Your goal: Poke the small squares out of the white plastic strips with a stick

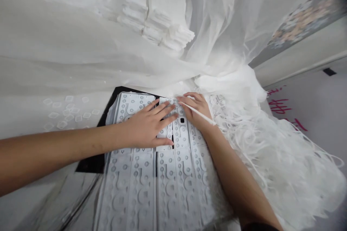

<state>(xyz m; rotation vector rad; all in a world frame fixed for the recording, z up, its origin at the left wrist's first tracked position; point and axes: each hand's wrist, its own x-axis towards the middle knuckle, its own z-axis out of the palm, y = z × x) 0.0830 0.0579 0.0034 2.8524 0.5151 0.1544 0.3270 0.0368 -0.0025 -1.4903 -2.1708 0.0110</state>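
A white sheet with die-cut round and curved shapes (146, 191) lies in front of me in long strips. Across its upper part my left hand (148, 124) rests flat with the fingers spread, holding nothing. My right hand (196, 110) is near the sheet's upper right, its thumb and forefinger pinched on a thin white strip (199, 111) that trails back over the wrist. Between the hands, a small square opening (182, 120) shows black. A black board (92, 164) sticks out from under the sheet on the left.
A big heap of tangled white strips (271, 158) lies to the right. Small square cut-out pieces (69, 110) are scattered at left. Stacked white pieces (159, 14) sit at the back among translucent plastic film (81, 36). A grey surface with pink writing (282, 106) is far right.
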